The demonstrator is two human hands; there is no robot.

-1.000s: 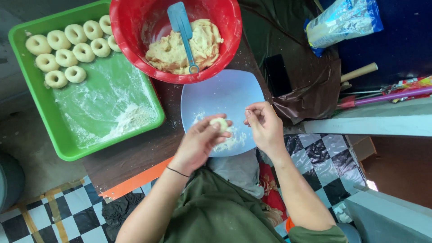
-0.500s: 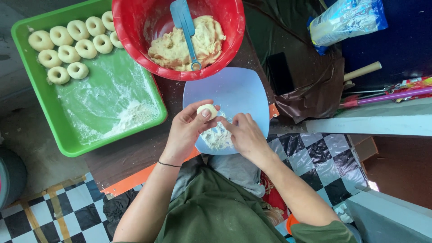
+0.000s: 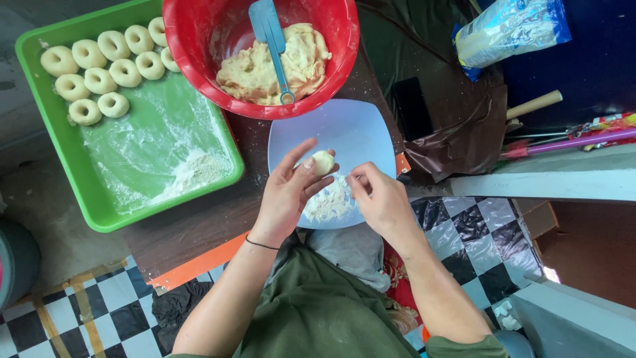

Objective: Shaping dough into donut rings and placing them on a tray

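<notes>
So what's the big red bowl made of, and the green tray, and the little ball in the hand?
The red bowl looks like glossy plastic: bright, even colour with shiny highlights. The green tray looks like plastic too, smooth where the white flour dusting leaves it bare. The ball, held in the left hand, seems to be soft pale dough, like the lump in the bowl.

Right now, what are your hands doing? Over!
Left hand holds a small dough ball in its fingertips. Right hand empty, fingers at the flour pile on the pale blue plate. Nothing in the way. Over.
</notes>
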